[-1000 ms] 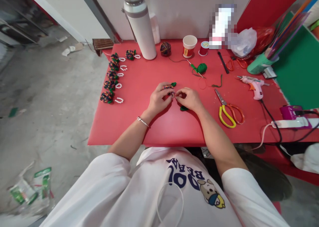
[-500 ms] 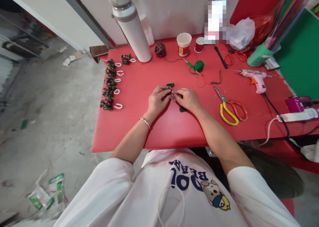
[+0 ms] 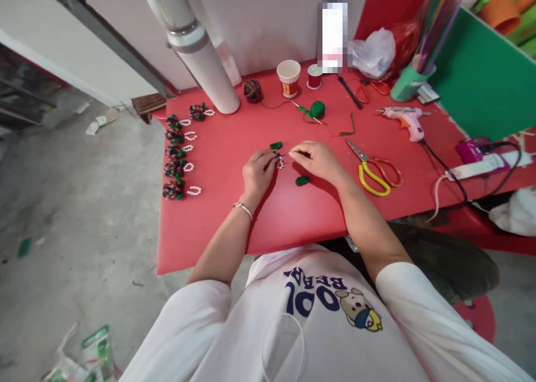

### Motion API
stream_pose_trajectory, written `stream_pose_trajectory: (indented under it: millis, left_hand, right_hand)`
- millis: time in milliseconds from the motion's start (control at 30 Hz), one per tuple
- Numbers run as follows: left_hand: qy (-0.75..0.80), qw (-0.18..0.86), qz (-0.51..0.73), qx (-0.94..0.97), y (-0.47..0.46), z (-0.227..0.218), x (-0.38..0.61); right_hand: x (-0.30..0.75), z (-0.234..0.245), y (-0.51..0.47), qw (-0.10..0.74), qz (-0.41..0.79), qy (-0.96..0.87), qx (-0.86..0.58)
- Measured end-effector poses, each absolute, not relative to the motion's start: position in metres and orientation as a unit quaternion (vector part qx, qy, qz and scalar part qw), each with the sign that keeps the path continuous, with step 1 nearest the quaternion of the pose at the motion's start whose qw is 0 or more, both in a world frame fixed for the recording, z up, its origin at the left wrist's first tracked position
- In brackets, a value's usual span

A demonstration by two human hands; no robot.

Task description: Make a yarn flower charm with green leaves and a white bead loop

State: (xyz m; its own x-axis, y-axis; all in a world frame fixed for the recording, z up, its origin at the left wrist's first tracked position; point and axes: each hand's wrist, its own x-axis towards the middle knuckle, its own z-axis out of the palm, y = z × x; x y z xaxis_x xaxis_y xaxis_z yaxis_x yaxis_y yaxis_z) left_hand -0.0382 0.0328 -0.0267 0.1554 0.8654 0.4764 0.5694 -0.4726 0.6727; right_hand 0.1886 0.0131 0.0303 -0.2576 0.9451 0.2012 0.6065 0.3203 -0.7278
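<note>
My left hand (image 3: 258, 172) rests on the red table (image 3: 218, 225), fingers curled on a small multicoloured yarn piece with white beads (image 3: 279, 162). My right hand (image 3: 317, 160) sits just to its right, fingers pinched near the same piece; what they pinch is too small to make out. A green yarn leaf (image 3: 276, 145) lies just beyond my left fingers. Another green leaf (image 3: 302, 180) lies below my right hand.
Several finished yarn balls with bead loops (image 3: 173, 167) line the table's left edge. Yellow-and-orange scissors (image 3: 373, 172), a pink glue gun (image 3: 405, 119), a green yarn ball with a hook (image 3: 316, 109), a paper cup (image 3: 288, 77), a white pipe (image 3: 196, 47) and a power strip (image 3: 486, 167) stand around.
My hands have drawn slightly apart, the right one moving right of the beaded piece. The camera has shifted, so the table sits more to the left and lower.
</note>
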Motion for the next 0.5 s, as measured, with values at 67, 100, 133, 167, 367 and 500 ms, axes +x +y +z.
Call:
stream_pose_trajectory:
  millis: [67,100,133,167,367,500]
  left_hand:
    - [0.485,0.178,0.437,0.736,0.035,-0.027,-0.039]
    - [0.485,0.184,0.440,0.733,0.035,-0.027,-0.038]
    - [0.485,0.190,0.444,0.729,0.036,-0.028,-0.038]
    - [0.485,0.197,0.449,0.724,0.036,-0.028,-0.037]
    - [0.517,0.263,0.471,0.664,0.038,-0.031,-0.034]
    - [0.525,0.306,0.481,0.632,0.038,-0.031,-0.034]
  right_hand:
    - [0.216,0.048,-0.013,0.270,0.206,-0.731,-0.592]
    - [0.230,0.055,-0.028,0.252,0.163,-0.706,-0.641]
    - [0.245,0.060,-0.045,0.232,0.115,-0.676,-0.690]
    - [0.258,0.063,-0.060,0.199,0.070,-0.644,-0.736]
    - [0.299,0.052,-0.103,-0.014,0.023,-0.568,-0.823]
    - [0.302,0.050,-0.097,-0.005,0.041,-0.583,-0.812]
